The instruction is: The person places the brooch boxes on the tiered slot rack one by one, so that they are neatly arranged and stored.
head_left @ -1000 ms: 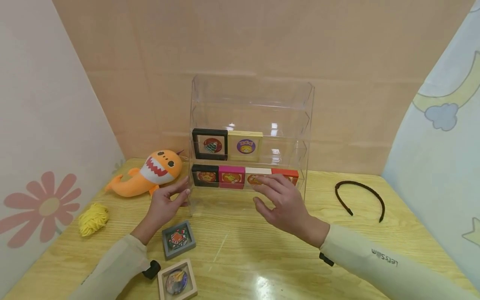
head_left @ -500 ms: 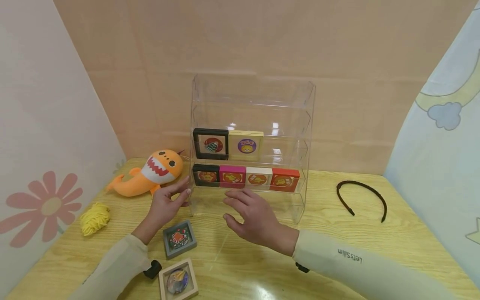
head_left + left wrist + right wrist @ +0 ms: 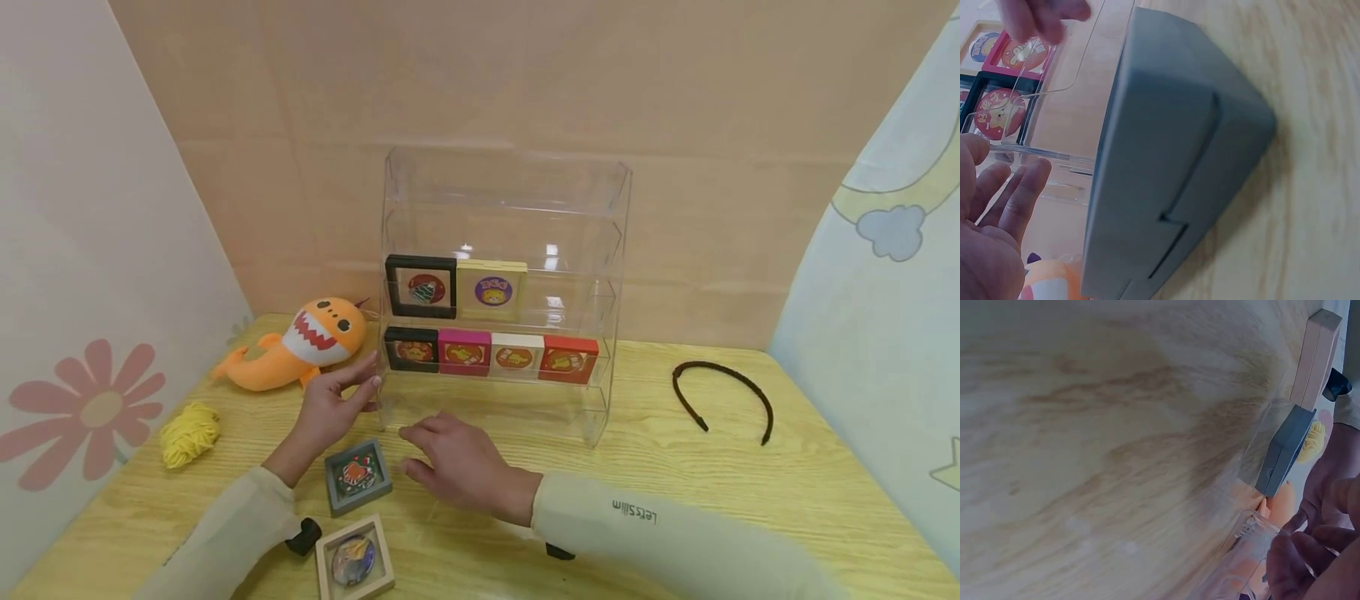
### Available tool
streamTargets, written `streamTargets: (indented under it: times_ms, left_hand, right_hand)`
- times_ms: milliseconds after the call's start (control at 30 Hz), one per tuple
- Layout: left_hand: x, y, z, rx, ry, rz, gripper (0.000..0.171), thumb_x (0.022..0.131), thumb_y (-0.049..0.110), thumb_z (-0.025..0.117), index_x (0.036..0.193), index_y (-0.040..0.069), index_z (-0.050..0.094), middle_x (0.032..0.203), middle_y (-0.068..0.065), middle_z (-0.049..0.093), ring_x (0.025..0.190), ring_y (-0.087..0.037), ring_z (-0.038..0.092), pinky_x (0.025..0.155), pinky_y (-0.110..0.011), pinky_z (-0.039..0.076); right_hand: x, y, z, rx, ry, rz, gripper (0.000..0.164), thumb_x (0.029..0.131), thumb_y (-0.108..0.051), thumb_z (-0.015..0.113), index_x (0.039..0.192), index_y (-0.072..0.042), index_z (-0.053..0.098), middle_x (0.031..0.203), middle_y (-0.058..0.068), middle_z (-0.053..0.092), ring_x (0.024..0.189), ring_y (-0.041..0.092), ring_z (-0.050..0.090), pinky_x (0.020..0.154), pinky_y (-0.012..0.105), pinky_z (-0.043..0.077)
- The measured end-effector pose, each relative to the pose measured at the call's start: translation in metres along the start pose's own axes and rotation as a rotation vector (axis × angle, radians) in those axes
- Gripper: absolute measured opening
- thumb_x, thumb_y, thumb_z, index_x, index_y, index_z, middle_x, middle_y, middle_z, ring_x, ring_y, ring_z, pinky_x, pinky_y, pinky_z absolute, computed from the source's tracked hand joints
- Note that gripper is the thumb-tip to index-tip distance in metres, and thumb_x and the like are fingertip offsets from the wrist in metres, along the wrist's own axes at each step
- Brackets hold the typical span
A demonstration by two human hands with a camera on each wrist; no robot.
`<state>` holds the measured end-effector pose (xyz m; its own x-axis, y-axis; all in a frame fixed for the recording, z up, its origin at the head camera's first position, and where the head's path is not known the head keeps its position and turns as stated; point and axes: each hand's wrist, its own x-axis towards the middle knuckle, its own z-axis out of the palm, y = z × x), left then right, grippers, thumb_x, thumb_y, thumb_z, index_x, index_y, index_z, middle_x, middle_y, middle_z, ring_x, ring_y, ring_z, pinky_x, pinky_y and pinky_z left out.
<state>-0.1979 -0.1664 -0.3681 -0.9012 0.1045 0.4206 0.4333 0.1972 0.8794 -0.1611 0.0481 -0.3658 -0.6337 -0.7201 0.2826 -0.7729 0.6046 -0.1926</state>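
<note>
A clear acrylic display rack (image 3: 540,210) stands on the table with square framed badges on two tiers. My left hand (image 3: 330,415) holds the rack's left side edge between thumb and fingers. Low over the table, in front of the rack, my right hand (image 3: 461,467) has loosely bent fingers and holds nothing. Just left of its fingertips lies a grey square frame (image 3: 358,477) with a badge inside, which looms large in the left wrist view. A beige wooden frame (image 3: 355,557) with a round badge lies nearer the front.
The lower tier bears black, magenta, white and red frames (image 3: 568,360); the tier above has a black frame (image 3: 421,287) and a cream frame (image 3: 491,290). An orange plush shark (image 3: 300,346) and yellow yarn (image 3: 190,435) lie left. A dark headband (image 3: 723,367) lies right.
My right hand has come away from the white and red frames on the lower tier and moved left and down toward the grey frame. My left hand has stayed at the rack's edge.
</note>
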Motion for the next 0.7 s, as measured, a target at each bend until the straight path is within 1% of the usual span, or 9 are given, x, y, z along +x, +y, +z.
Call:
streamTargets:
  times_ms: [167,233,367,500,700]
  left_hand:
    - [0.0,0.0,-0.001,-0.016,-0.001,0.016,0.036,0.09,-0.008,0.059,0.126,-0.011,0.054,0.109,-0.031,0.061,0.089,-0.009,0.063,0.062,-0.039,0.058]
    - [0.0,-0.001,-0.001,-0.016,-0.007,0.017,0.037,0.09,-0.008,0.058,0.126,-0.011,0.053,0.107,-0.031,0.061,0.089,-0.01,0.063,0.062,-0.039,0.058]
    - [0.0,-0.004,-0.001,-0.005,-0.011,0.017,0.037,0.09,-0.007,0.058,0.127,-0.01,0.053,0.106,-0.03,0.062,0.09,-0.009,0.063,0.061,-0.038,0.058]
    - [0.0,-0.005,-0.002,-0.009,-0.014,0.019,0.037,0.09,-0.007,0.058,0.127,-0.01,0.053,0.106,-0.03,0.062,0.09,-0.008,0.063,0.062,-0.039,0.058]
    - [0.0,-0.004,-0.002,-0.015,-0.013,0.023,0.037,0.09,-0.007,0.058,0.127,-0.01,0.053,0.105,-0.031,0.062,0.089,-0.009,0.063,0.062,-0.04,0.057]
  right_hand:
    - [0.006,-0.003,0.009,0.044,-0.101,0.067,0.044,0.093,-0.04,0.059,0.126,-0.011,0.061,0.113,0.001,0.064,0.102,0.013,0.058,0.078,0.025,0.054]
    - [0.007,-0.004,0.011,0.059,-0.135,0.081,0.045,0.093,-0.04,0.059,0.127,-0.011,0.061,0.114,0.002,0.064,0.103,0.014,0.058,0.078,0.026,0.054]
    - [0.009,-0.003,0.016,0.07,-0.195,0.056,0.047,0.093,-0.039,0.059,0.131,-0.011,0.058,0.115,0.001,0.063,0.101,0.013,0.058,0.076,0.025,0.054]
    - [0.009,-0.002,0.021,0.05,-0.242,0.017,0.047,0.094,-0.039,0.059,0.134,-0.014,0.055,0.117,0.0,0.061,0.1,0.011,0.057,0.075,0.022,0.052]
    - [0.009,-0.001,0.025,0.03,-0.254,0.002,0.046,0.093,-0.041,0.058,0.135,-0.02,0.055,0.116,-0.003,0.061,0.097,0.009,0.054,0.071,0.019,0.05]
